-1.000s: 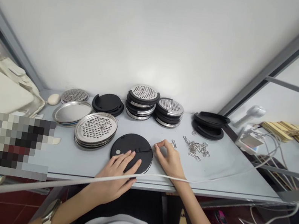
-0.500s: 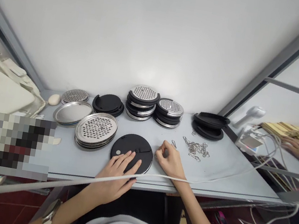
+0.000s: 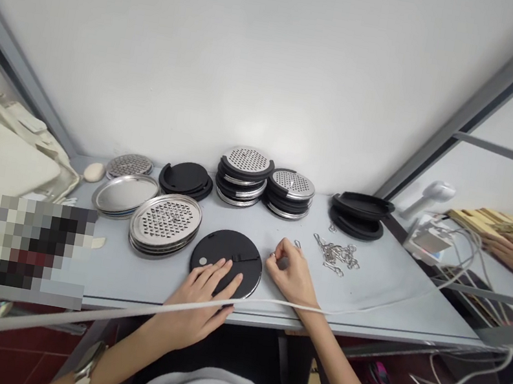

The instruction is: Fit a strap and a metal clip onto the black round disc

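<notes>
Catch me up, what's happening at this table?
A person rests the left hand on a black disc near the front edge. The right hand is just beside it, fingertips pinched; anything in them is too small to identify. Small metal clips lie to the right, and perforated metal plates are stacked to the left.

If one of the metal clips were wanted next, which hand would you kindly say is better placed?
Probably the right hand: it is nearer the metal clips, while the left hand rests on the black disc, farther away.
</notes>
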Available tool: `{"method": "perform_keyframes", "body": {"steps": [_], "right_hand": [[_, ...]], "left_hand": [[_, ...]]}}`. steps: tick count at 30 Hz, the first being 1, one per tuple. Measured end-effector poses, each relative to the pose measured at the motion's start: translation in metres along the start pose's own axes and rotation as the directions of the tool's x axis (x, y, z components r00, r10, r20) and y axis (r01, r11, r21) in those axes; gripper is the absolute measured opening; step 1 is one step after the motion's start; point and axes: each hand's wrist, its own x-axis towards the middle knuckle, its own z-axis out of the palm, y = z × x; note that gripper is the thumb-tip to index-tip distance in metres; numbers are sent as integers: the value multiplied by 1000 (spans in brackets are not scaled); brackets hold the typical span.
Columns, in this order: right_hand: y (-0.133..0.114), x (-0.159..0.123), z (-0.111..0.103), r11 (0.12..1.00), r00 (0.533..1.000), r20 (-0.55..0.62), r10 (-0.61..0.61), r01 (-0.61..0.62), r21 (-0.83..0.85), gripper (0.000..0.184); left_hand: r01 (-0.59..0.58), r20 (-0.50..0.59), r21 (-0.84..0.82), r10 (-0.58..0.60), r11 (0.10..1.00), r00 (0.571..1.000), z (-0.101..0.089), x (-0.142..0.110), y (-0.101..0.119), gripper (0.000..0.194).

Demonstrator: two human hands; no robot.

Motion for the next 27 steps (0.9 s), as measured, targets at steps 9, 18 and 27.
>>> {"method": "perform_keyframes", "body": {"steps": [9, 18, 27], "right_hand": [[8, 2, 2, 991, 997, 39, 69, -73, 115, 7], [11, 1, 1, 957, 989, 66, 135, -148, 248, 16], [7, 2, 1, 977, 996, 84, -12, -6, 213, 18]], "left_hand": [[-3, 5, -14, 3, 1000, 1000, 0, 0, 0, 50], [-2, 24, -9, 2, 1000, 1000, 0, -1, 0, 50], [0, 11, -9, 0, 1000, 1000, 0, 0, 1, 50]]}}
